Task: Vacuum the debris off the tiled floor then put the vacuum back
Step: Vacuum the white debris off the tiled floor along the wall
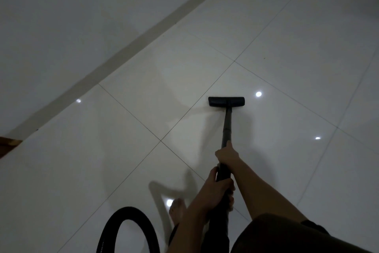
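Note:
A black vacuum wand runs from my hands forward to a flat black floor nozzle that lies on the glossy white tiled floor at a grout line. My right hand grips the wand further down its length. My left hand grips the wand's thicker upper end just behind it. A black ribbed hose loops over the floor at the lower left. The vacuum's body is out of view. No debris shows clearly in the dim light; a few tiny specks lie far ahead.
A white wall with a pale skirting strip runs diagonally across the upper left. A brown wooden edge pokes in at the left. My bare foot stands on the tile beside the hose. Ceiling lights reflect in the floor.

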{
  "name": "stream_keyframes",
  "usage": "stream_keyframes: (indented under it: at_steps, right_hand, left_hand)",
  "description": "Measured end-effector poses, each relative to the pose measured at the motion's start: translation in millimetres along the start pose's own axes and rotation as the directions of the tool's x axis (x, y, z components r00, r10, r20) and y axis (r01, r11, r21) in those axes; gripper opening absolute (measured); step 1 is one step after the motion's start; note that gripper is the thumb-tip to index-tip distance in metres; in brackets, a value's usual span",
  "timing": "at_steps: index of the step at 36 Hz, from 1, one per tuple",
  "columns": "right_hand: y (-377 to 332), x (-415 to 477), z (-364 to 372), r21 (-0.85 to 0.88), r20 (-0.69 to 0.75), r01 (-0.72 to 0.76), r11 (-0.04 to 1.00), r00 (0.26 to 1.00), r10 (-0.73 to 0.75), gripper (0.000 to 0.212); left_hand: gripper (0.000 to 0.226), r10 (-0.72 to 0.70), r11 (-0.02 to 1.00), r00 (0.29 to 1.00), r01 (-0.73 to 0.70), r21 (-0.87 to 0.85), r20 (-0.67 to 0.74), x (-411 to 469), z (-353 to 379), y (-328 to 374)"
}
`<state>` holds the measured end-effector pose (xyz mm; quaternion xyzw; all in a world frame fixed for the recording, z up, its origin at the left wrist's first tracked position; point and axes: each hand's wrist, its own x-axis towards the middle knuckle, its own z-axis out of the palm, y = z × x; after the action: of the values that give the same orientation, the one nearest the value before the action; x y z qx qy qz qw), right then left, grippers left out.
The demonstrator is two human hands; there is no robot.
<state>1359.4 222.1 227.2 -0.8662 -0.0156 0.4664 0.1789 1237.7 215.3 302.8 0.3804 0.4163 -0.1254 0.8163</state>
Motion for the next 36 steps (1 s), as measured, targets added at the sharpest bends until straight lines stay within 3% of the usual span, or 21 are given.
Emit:
stream_keyframes:
  at_steps: [14,18,22,26,36]
  right_hand:
    - [-43,9,31,-0.136,0.073,0.065,0.989,0.996,-0.056,0.074]
    - [-66,17,40,-0.217,0.082,0.116,0.969,0.992,-0.1,0.062]
    - [-87,28,43,-0.073,0.06,0.135,0.988,0.99,-0.131,0.061]
    - [-109,38,42,-0.039,0.056,0.128,0.991,0.991,-0.125,0.059]
    - [-162,66,41,-0.081,0.037,0.11,0.991,0.994,-0.107,0.058]
  left_hand:
    - [0.056,0.036,0.994,0.995,-0.044,-0.097,-0.088,7,-36,9]
    - [0.055,0.046,0.993,0.994,-0.056,-0.102,-0.098,16,-56,22]
    - [0.055,0.057,0.991,0.994,-0.068,-0.118,-0.091,26,-74,41]
    - [0.057,0.061,0.991,0.995,-0.07,-0.112,-0.082,33,-86,62]
    - [0.059,0.05,0.995,0.997,-0.055,-0.081,-0.054,60,-116,110]
